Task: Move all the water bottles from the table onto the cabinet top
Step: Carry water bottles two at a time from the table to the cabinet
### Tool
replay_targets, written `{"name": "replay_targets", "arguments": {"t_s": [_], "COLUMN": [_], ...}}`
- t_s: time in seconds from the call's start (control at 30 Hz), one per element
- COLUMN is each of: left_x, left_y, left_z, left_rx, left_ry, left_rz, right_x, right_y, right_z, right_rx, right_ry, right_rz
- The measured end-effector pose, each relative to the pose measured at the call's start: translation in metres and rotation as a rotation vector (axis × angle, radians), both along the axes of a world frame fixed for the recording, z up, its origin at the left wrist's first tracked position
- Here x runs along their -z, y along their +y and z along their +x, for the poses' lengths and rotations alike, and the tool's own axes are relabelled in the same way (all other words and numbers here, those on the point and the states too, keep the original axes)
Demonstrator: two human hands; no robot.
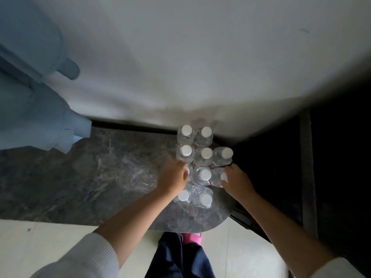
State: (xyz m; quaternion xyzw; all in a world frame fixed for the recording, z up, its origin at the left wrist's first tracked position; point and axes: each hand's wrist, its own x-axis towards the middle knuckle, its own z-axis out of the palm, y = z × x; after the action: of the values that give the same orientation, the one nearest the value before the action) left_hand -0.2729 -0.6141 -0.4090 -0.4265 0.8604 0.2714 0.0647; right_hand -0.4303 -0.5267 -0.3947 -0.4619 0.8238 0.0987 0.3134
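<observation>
While both hands grip bottles, left hand (174, 176) and right hand (236, 180) curl fingers around them; next, release upright on marbled surface (100, 177).

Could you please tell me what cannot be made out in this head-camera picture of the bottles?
- Bottle under the left hand: the hand hides its cap and most of its body.
- Bottle under the right hand: only part of its cap shows.
- Bottle labels: too small and blurred to read.
- Dark area right of the marble surface: too dark to identify.
- Large blue jugs: cut off by the left edge.
</observation>
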Motion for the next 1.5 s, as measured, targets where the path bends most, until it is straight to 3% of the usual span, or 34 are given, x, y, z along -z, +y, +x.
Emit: {"name": "replay_targets", "arguments": {"t_s": [0.23, 0.4, 0.57, 1.13, 1.3, 1.5], "left_x": [0.003, 0.006, 0.007, -0.005, -0.032, -0.073], "left_y": [-0.002, -0.003, -0.004, -0.005, -0.014, 0.005], "left_z": [-0.001, -0.001, -0.001, 0.004, 0.027, 0.091], "left_rx": [0.039, 0.040, 0.050, 0.005, -0.233, -0.452], "left_ry": [-0.081, -0.114, -0.119, -0.159, -0.231, -0.256], "left_rz": [0.088, 0.096, 0.106, 0.150, 0.040, -0.072], "right_x": [-0.005, -0.010, 0.001, 0.000, -0.022, -0.051], "right_y": [-0.002, -0.032, -0.050, -0.046, -0.042, -0.056], "right_z": [-0.001, -0.020, -0.026, -0.023, 0.000, 0.072], "right_rx": [-0.023, 0.025, -0.053, 0.030, -0.152, -0.549], "right_ry": [-0.011, 0.072, 0.031, 0.012, 0.124, 0.025], "right_rz": [0.021, -0.136, -0.033, -0.007, -0.084, -0.339]}}
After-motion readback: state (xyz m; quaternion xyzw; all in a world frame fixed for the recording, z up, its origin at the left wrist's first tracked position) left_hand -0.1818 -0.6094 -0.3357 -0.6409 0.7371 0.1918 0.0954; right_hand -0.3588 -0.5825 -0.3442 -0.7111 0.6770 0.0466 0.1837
